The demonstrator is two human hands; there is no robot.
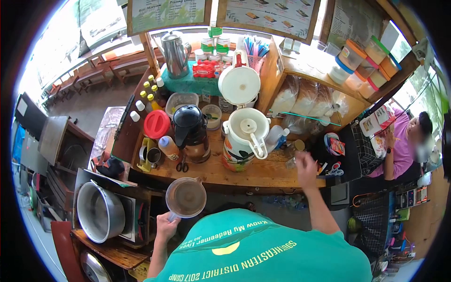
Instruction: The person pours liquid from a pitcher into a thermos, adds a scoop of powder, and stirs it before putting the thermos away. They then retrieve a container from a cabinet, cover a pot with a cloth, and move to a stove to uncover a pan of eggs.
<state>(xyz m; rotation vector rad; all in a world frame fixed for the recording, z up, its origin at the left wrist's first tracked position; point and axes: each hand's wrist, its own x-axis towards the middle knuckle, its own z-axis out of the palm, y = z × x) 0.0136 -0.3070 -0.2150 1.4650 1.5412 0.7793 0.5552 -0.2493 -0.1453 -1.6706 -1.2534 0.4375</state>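
My left hand (165, 227) is closed around the handle of a clear plastic jug (186, 197). Brownish contents show inside the jug, which is in front of the counter edge. Over the right part of the wooden counter, my right hand (306, 169) has its fingers curled together; what they hold, if anything, is too small to make out. A small clear glass item (291, 163) lies close by those fingertips. Left of that hand stands a large white drink jug (246, 124) with a patterned body, its white lid (239, 85) raised behind it.
A dark-lidded thermos jug (189, 117), a red-lidded container (157, 123), a sauce bottle (168, 146) and scissors (182, 165) stand or lie on the counter. A big metal pot (99, 211) sits lower left. Another person (399, 141) in pink is at the right.
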